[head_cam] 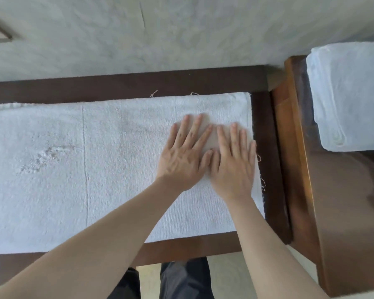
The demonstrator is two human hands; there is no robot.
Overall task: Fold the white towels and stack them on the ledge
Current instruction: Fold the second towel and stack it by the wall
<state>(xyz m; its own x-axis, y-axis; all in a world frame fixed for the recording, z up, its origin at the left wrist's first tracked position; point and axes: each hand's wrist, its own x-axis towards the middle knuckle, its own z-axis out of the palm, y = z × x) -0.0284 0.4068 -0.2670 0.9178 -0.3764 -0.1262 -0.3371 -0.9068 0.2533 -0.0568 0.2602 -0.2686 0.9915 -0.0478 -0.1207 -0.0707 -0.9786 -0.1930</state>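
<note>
A long white towel (95, 165) lies flat across a dark wooden table (268, 169), reaching from the left edge of view almost to the table's right end. My left hand (184, 156) and my right hand (233, 162) rest side by side, palms down and fingers spread, on the towel's right end. Neither hand grips anything. A stack of folded white towels (350, 96) sits on a brown wooden ledge (341, 201) to the right.
A pale patterned wall (181, 33) runs behind the table. Loose threads stick out along the towel's right and far edges. My dark trousers (181, 279) and a pale floor show below the table's near edge.
</note>
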